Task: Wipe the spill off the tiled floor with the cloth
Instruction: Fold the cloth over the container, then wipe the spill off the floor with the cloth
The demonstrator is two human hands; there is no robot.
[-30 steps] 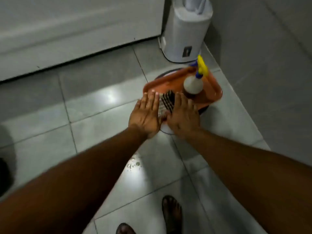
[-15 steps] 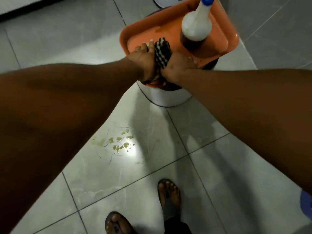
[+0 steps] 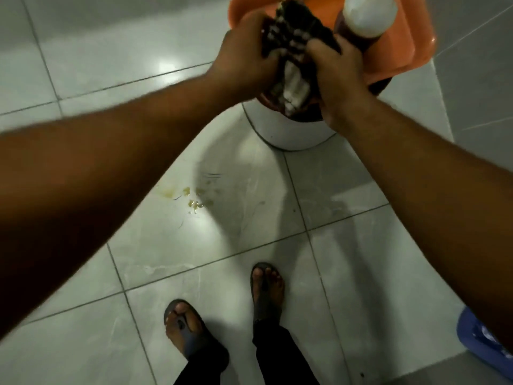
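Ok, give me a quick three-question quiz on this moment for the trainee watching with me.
1. True or false: the cloth is already pressed on the spill.
2. Which hands grip the cloth? A) left only B) right only C) both
3. Fill in: the bottle stands on the orange ____.

Key
1. False. Both hands hold the cloth up at the tray, apart from the yellowish spill, which lies untouched on the floor tile ahead of the feet.
2. C. The left hand and the right hand each close their fingers on it.
3. tray
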